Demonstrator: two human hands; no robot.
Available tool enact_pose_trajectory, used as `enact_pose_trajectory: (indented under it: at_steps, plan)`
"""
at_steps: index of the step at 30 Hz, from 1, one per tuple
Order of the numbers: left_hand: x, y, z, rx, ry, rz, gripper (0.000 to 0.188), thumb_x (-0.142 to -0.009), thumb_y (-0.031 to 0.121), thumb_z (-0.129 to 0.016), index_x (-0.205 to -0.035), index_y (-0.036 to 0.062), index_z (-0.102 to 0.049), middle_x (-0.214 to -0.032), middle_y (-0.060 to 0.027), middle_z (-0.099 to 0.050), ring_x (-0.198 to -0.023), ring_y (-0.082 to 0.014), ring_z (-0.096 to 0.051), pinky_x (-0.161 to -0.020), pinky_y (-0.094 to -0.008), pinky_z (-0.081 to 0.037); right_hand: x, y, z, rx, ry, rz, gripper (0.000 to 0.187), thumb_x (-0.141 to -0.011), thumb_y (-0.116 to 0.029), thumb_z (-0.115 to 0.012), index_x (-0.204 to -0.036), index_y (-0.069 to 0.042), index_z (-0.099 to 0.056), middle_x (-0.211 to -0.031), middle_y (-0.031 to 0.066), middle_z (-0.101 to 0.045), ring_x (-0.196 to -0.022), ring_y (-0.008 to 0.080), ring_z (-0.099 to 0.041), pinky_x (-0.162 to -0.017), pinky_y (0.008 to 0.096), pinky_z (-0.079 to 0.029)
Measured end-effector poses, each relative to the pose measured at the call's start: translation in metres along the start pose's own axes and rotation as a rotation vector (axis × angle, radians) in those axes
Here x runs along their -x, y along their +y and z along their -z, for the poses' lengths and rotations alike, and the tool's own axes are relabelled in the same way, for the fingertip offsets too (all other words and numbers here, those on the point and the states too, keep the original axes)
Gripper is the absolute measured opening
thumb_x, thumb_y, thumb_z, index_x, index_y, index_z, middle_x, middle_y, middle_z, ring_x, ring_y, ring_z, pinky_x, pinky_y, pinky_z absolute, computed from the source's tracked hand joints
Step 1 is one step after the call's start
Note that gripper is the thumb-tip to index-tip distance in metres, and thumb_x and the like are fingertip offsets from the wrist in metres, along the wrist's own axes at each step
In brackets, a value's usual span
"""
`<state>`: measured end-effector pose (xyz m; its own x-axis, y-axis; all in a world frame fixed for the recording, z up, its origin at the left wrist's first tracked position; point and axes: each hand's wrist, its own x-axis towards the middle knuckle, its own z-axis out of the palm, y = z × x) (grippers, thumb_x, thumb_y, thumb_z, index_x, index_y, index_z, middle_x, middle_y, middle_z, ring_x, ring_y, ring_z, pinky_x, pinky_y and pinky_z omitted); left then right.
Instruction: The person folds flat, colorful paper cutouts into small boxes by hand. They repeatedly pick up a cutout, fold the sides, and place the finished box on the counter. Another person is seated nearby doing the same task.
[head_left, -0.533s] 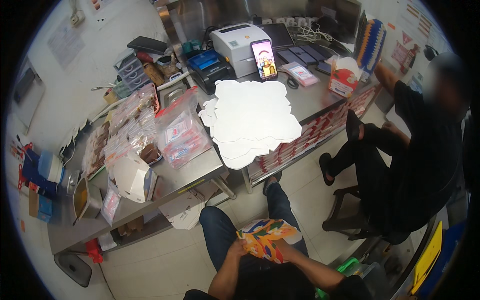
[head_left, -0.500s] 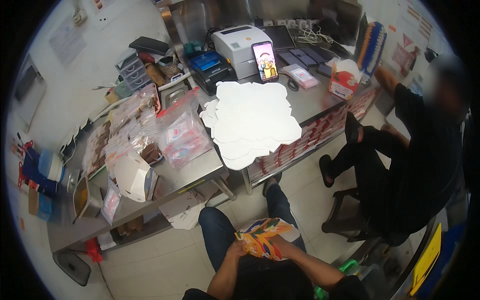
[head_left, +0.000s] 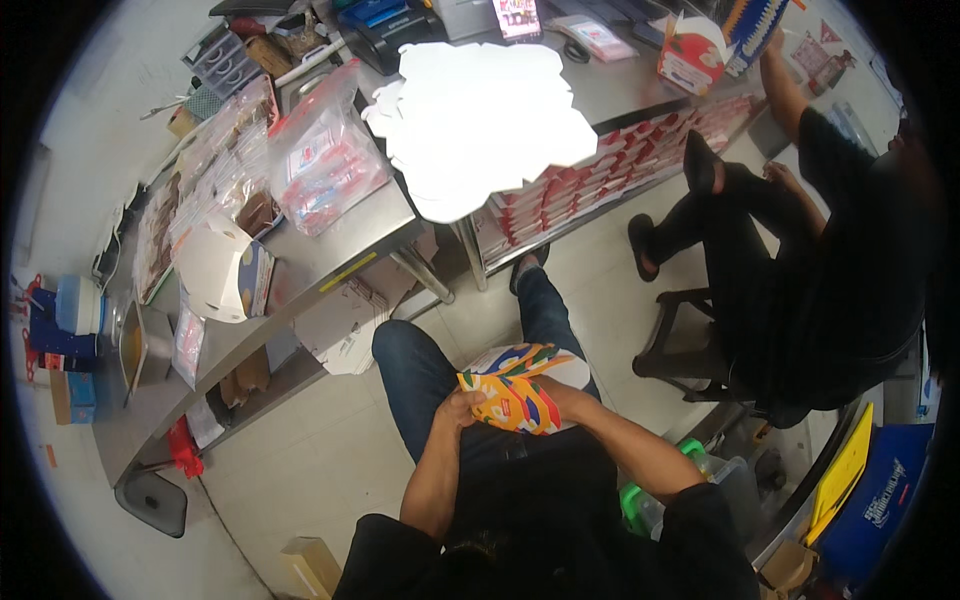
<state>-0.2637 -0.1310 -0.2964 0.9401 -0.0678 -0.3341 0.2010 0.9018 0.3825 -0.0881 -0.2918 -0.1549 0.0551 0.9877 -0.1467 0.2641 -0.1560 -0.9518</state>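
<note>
Above my lap is a partly folded paper food carton (head_left: 512, 402), orange and yellow with blue, green and red shapes and a white inner side. My left hand (head_left: 462, 409) grips its left edge, thumb on the printed face. From the right, my right hand (head_left: 562, 402) reaches into or behind the carton, so its fingers are hidden. Beyond my knees, a stack of flat white carton blanks (head_left: 485, 125) lies at the edge of the steel table (head_left: 335, 262), jutting over it.
An open carton (head_left: 222, 275) and clear bags of packets (head_left: 325, 170) stand on the left table. At the back right is a red printed carton (head_left: 692, 55). Folded red-and-white cartons (head_left: 600, 170) fill the shelf below. A co-worker in black (head_left: 800, 270) sits on a dark stool (head_left: 680, 350) at right.
The view has tilted down, so the table sits higher in it. The carton has turned between my hands and shows more of its orange face; my left hand stays on its left edge.
</note>
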Motion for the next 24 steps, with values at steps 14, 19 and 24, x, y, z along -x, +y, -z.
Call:
enact_pose_trajectory:
  at_steps: [14, 19, 24]
  plan:
    - [-0.021, -0.028, 0.041, 0.223, 0.312, -0.257, 0.076, -0.077, 0.053, -0.073, -0.132, 0.0041, -0.055, -0.123, -0.0154, -0.064, -0.110, -0.0348, -0.063, -0.098, -0.0531, -0.049, -0.021, -0.024, 0.017, 0.410, 0.024, -0.148, 0.092, -0.070, -0.020, -0.082, -0.139, 0.008, -0.027, -0.129, 0.0345, -0.036, -0.121, 0.0501, -0.044, -0.100, 0.0470, -0.045]
    - [-0.028, -0.014, 0.013, 0.211, 0.103, -0.265, 0.078, -0.077, 0.050, -0.074, -0.135, 0.0037, -0.051, -0.129, -0.0152, -0.060, -0.116, -0.0331, -0.060, -0.102, -0.0492, -0.047, -0.017, -0.057, 0.027, 0.426, 0.087, -0.085, 0.085, -0.073, -0.018, -0.079, -0.136, 0.007, -0.028, -0.131, 0.0376, -0.036, -0.113, 0.0508, -0.052, -0.094, 0.0485, -0.048]
    - [-0.030, -0.020, -0.004, 0.234, 0.128, -0.162, 0.068, -0.087, 0.045, -0.067, -0.137, 0.0039, -0.048, -0.133, -0.0149, -0.058, -0.120, -0.0317, -0.058, -0.106, -0.0469, -0.044, -0.008, -0.059, 0.043, 0.485, -0.194, -0.190, 0.050, -0.086, -0.025, -0.068, -0.125, 0.001, -0.052, -0.125, 0.0247, -0.053, -0.111, 0.0442, -0.055, -0.096, 0.0458, -0.047]
